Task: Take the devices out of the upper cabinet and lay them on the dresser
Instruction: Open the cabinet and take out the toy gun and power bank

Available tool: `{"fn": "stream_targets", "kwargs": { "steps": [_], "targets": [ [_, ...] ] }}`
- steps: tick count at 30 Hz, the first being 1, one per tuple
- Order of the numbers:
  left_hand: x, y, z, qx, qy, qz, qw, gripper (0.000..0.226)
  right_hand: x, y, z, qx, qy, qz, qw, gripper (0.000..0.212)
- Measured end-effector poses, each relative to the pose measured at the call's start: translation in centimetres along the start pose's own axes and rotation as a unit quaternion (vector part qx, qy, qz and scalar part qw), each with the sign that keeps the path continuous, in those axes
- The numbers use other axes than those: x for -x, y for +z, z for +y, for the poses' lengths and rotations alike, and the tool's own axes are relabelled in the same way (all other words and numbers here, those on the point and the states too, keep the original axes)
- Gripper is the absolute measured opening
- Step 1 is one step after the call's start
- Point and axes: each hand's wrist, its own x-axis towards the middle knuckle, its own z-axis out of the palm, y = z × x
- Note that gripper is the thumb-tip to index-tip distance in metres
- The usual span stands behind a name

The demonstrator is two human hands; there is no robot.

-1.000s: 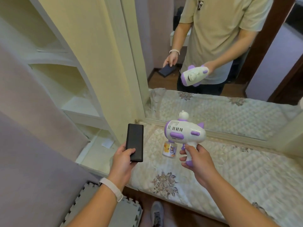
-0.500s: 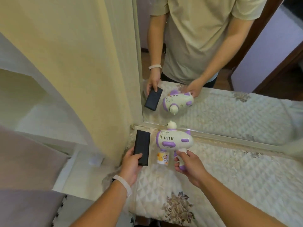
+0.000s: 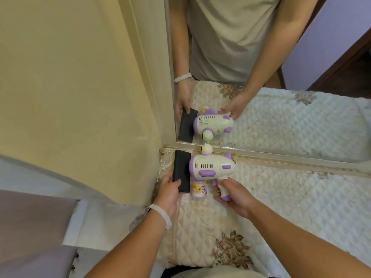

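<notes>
Both devices are at the back left corner of the dresser [image 3: 281,207], left of frame centre, close under the mirror [image 3: 291,121].

Left hand [image 3: 168,192]: clenched around the near end of a flat black device [image 3: 181,170]. The device extends from the hand toward the mirror, so its long axis runs up the frame, away from the person. Its far end is near the mirror's lower frame. Whether its underside already rests on the quilted cover [image 3: 301,217] cannot be determined from this view.

Right hand [image 3: 235,194]: clenched around the grip of a white and purple toy gun [image 3: 210,167]. The body lies above the hand in the frame, its long axis running left to right, at right angles to the black device. The small figure on top points toward the mirror. A small labelled bottle [image 3: 199,191] hangs below the body, between the two hands. The toy's left end is just beside the black device; contact between them cannot be confirmed.

Judgement: the step in hand is the set-down. Each device lies directly ahead of its own hand, so each hand is the nearer one for its own release. The black device can be lowered flat along its present axis. The toy gun has little free room on its left and back sides, so the clear side for withdrawal is toward the lower right of the frame.
</notes>
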Motion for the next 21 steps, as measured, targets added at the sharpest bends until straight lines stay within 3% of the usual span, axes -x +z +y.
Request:
{"fn": "stream_targets", "kwargs": {
  "steps": [5,13,16,21],
  "targets": [
    [-0.1,-0.1,-1.0,-0.086,0.057,0.022,0.994,0.051,0.1,-0.4,-0.7,0.151,-0.032,0.035,0.987,0.021],
    [3.5,0.2,-1.0,-0.221,0.161,0.095,0.957,0.039,0.9,-2.3,-1.8,0.286,-0.091,0.052,0.952,0.018],
    [5.1,-0.1,-1.5,-0.276,0.19,0.092,0.938,0.038,1.6,-3.5,-2.4,0.338,-0.139,0.054,0.929,0.016],
    [9.2,0.1,-2.3,-0.366,0.256,0.12,0.887,0.044,3.3,-5.5,-3.5,0.442,-0.207,0.036,0.872,0.032]
  ]
}}
